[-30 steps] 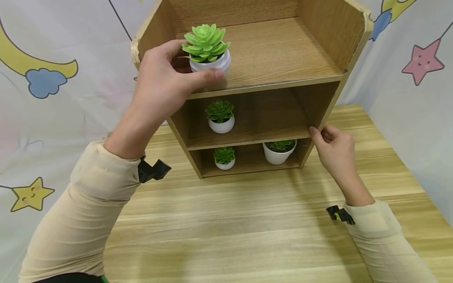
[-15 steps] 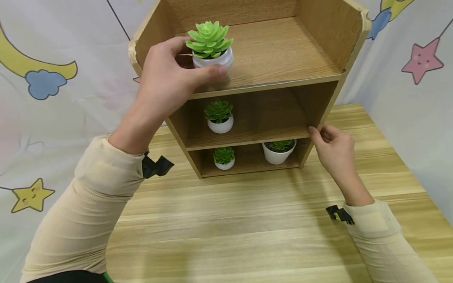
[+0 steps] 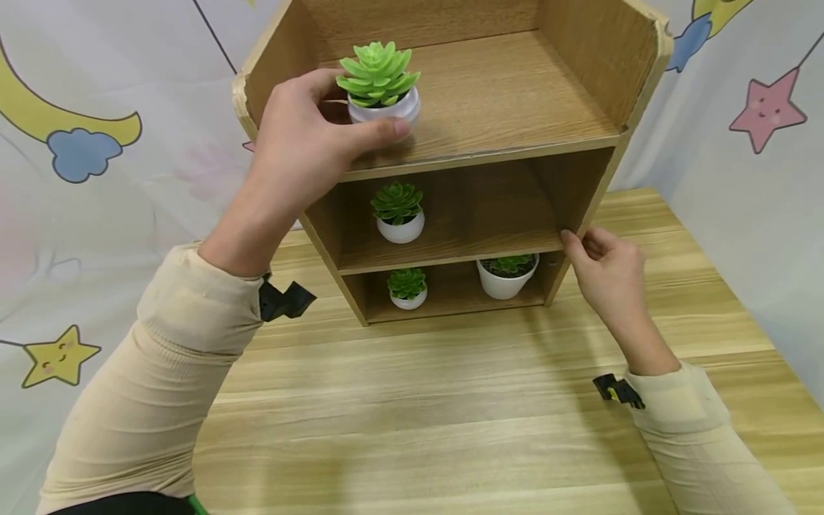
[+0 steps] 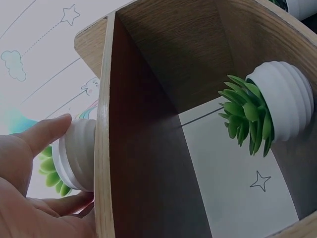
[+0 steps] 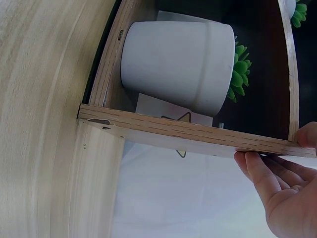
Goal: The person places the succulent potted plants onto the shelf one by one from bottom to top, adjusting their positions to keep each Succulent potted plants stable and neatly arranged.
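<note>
My left hand (image 3: 299, 139) grips a light-green potted succulent (image 3: 378, 75) by its white pot, thumb at the front and fingers behind. It is upright at the left front of the top board of a wooden shelf unit (image 3: 502, 93). In the left wrist view the pot's base (image 4: 85, 153) is right against that board. With thumb in front and fingers outside, my right hand (image 3: 608, 272) pinches the unit's right side panel (image 5: 198, 131) near the middle board.
A darker succulent (image 3: 399, 207) stands on the middle shelf at left. The bottom shelf bears a small succulent (image 3: 408, 286) at left and a larger white pot (image 3: 507, 279) at right. The unit stands on a wood-grain table (image 3: 412, 400), before a patterned cloth backdrop (image 3: 161, 214).
My left hand and its succulent have shifted slightly right over the top board, then settled slightly lower. My right hand keeps its hold on the side panel.
</note>
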